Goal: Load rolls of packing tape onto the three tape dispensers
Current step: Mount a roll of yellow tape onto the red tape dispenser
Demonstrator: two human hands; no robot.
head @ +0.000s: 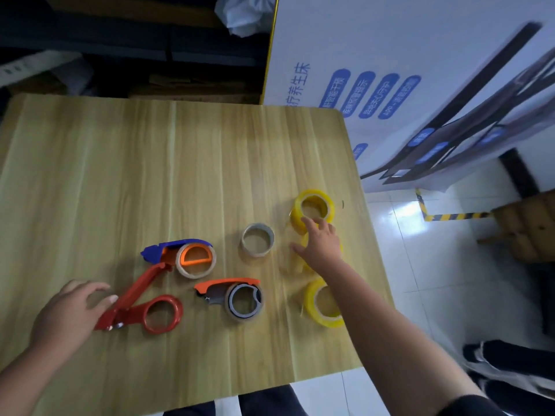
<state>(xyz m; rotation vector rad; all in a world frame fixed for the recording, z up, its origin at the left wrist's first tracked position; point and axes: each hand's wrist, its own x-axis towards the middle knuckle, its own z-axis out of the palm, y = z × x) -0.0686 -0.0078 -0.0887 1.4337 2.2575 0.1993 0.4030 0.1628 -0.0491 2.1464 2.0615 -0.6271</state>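
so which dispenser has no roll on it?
The red dispenser by the left hand: its hoop is bare; the blue dispenser and the orange dispenser are loaded.

On table [180, 145]: lone roll [256, 253] mid; 3 dispensers [177, 246] at its 8 o'clock, other rolls [297, 220] 2–5 o'clock.

Just a wood-grain table [150, 160]; red dispenser [135, 292], blue dispenser [177, 246] and orange dispenser [228, 282] were laid near the front; clear roll [270, 235], far yellow roll [297, 219] and near yellow roll [312, 304] were left loose to their right.
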